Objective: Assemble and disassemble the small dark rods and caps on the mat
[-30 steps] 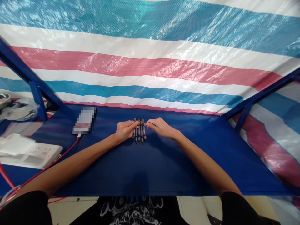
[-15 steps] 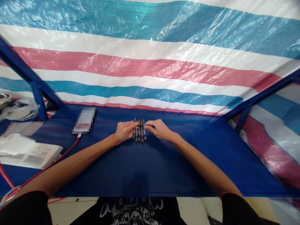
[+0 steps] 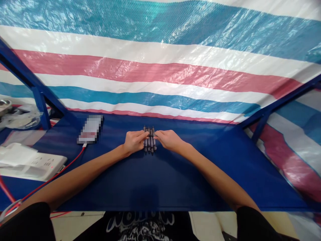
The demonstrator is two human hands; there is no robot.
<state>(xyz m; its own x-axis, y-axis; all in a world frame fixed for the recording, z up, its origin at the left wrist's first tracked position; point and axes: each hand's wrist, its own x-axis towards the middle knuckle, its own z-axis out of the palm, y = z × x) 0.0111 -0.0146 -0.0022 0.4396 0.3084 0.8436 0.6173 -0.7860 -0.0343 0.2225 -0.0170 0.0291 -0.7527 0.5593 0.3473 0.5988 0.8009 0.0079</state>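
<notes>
Pens: at least four are held side by side between the hands, at one blue table.
Left hand: pens are gripped.
Right hand: one dark band, crossing the pens, is pinched.
Phone: one is plugged in.

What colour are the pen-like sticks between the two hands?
The sticks are greyish along the middle, with blackish ends; the head view shows this best.

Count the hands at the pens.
2: the left hand at the left side of the pens, the right hand at their right side. No other hand shows.
</notes>
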